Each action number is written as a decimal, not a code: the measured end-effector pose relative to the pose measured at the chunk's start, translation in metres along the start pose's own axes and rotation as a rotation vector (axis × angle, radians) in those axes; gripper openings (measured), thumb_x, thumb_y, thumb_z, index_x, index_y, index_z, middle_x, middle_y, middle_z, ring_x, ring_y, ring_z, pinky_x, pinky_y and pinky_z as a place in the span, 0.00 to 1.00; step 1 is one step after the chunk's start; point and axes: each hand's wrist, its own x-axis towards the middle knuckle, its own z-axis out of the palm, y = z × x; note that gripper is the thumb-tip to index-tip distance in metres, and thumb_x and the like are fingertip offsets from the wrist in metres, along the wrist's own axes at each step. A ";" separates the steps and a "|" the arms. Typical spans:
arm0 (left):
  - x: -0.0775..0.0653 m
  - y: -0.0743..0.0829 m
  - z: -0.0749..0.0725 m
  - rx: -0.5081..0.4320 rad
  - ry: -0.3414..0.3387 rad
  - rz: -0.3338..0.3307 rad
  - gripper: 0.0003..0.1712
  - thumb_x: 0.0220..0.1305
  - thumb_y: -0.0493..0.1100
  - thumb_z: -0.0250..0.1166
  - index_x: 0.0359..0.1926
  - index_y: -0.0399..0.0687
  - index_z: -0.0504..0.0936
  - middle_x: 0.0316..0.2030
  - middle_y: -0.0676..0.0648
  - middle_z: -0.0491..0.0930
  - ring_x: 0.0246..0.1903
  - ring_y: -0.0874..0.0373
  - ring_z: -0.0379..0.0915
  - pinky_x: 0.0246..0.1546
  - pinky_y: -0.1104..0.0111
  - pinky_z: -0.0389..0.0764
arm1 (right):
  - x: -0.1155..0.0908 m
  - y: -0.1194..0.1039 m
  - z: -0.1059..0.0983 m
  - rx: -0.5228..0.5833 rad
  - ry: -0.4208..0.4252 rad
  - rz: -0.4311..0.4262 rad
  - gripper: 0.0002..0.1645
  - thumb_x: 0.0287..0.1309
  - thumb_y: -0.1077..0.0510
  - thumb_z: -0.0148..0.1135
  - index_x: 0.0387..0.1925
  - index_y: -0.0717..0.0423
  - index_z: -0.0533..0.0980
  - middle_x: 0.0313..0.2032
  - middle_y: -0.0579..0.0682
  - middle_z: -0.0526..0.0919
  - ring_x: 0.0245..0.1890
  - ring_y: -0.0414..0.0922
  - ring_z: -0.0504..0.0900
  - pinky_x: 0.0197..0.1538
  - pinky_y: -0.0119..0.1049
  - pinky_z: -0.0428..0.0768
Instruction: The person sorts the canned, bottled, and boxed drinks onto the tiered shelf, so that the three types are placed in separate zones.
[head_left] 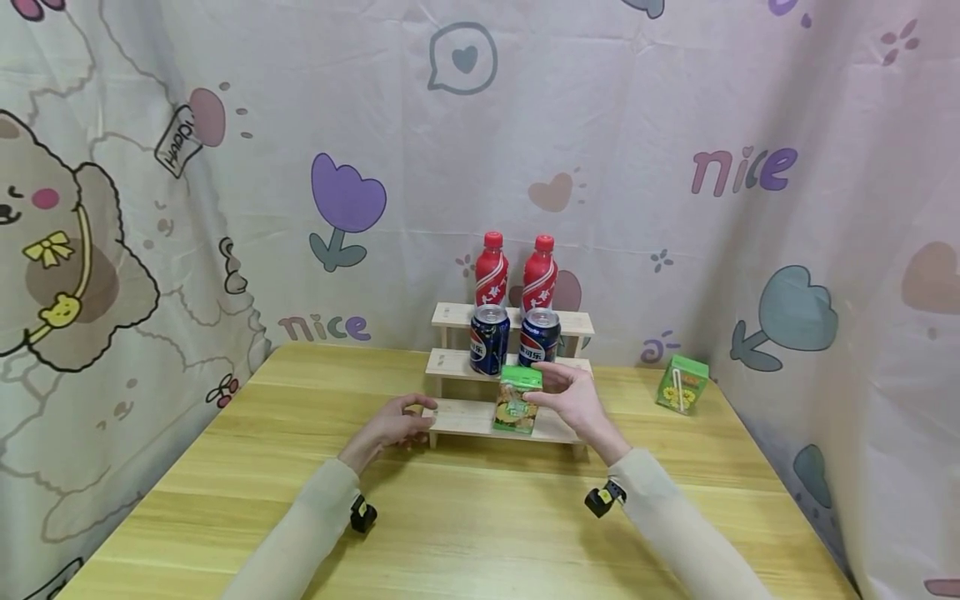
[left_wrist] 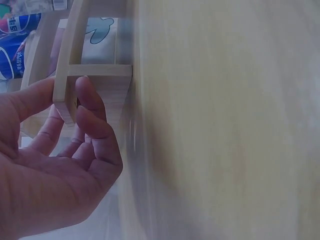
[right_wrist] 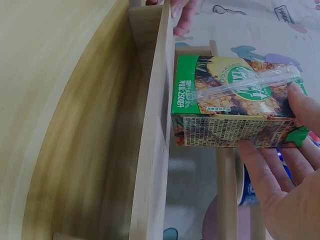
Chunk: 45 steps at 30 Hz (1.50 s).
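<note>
A three-tier wooden display shelf [head_left: 465,418] stands on the table. My left hand [head_left: 393,423] pinches the left end of its lowest board, thumb and fingers on opposite faces in the left wrist view. My right hand [head_left: 572,402] holds a green juice carton [head_left: 516,404] upright by its upper part, at the middle of the lowest board. In the right wrist view, a wrapped straw [right_wrist: 245,82] lies along the carton's face, and the thumb and fingers sit on opposite sides. Behind the carton, on the middle board, are two blue cola cans [head_left: 489,342].
Two red bottles [head_left: 491,271] stand on the top board. Another green carton [head_left: 682,385] with a straw sits at the table's back right. A printed curtain [head_left: 600,108] hangs behind and beside the wooden table [head_left: 480,525].
</note>
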 end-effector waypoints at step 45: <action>-0.003 0.002 -0.002 0.006 -0.029 0.015 0.20 0.66 0.41 0.64 0.58 0.44 0.74 0.31 0.46 0.80 0.28 0.54 0.79 0.23 0.67 0.73 | 0.014 -0.001 0.051 0.019 -0.003 -0.024 0.33 0.44 0.57 0.79 0.56 0.45 0.80 0.52 0.50 0.85 0.54 0.47 0.83 0.62 0.48 0.74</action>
